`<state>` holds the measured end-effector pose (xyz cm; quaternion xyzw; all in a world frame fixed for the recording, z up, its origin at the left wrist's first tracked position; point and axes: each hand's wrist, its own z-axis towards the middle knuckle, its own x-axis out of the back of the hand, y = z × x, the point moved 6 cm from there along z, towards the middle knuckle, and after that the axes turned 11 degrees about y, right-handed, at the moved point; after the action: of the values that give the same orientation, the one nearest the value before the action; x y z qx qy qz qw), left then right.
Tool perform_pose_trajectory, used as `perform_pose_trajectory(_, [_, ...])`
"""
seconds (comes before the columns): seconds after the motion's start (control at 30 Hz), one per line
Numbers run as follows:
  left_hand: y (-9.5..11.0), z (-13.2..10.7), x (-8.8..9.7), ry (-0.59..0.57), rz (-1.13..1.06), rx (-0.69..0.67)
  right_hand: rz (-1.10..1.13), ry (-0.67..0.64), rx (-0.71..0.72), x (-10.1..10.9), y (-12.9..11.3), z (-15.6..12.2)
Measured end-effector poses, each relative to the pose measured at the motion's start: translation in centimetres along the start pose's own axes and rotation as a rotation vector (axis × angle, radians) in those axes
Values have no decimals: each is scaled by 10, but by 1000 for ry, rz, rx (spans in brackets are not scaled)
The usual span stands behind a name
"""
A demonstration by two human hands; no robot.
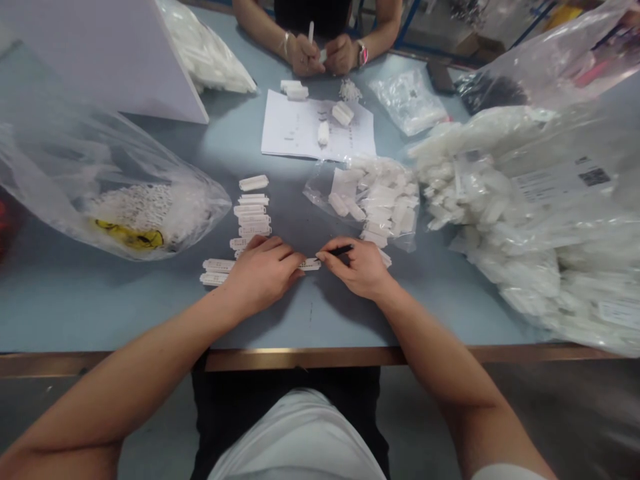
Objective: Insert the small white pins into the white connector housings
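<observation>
White plastic strip (311, 264): long, narrow and printed, lying flat on the table right now, its long axis running left to right in front of the person, its right end poking out past the left fingertips.

Left hand (263, 273): fingers pressed together, lying over the strip's left part and hiding it; can't tell from here whether they're pinching it.

Right hand (359, 268): the nearer hand to that exposed right end, fingers and thumb closed around a slim black pen (341, 251), which points left toward the strip, its tip hidden by the fingers.

Close by: a column of flat white plastic tags (253, 217) just above the left hand, and a clear plastic bag of white tags (373, 200) just beyond the right hand.

Worktop: pale blue-grey table (65, 313) with a brass-coloured front edge (300, 359).

Far side: a white paper sheet (317, 127) sits near a co-worker's hands (320, 57), which are clasped around a slim white stick (311, 32).
</observation>
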<state>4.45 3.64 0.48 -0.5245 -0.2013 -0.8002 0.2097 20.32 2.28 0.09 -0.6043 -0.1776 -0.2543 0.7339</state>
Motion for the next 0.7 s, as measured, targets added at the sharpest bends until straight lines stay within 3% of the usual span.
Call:
perform_pose_trajectory(0.2, [0,-1,-1,-4,-7,5,-42,-15,47,-2,-1,1])
perform_pose_trajectory(0.43, [-1,-1,-1,7,-39,26,73,9,-68,0,2,0])
perform_pose_trajectory(0.7, [-2,-2,-2,8,-34,13,-15,-22,44,-3,-4,1])
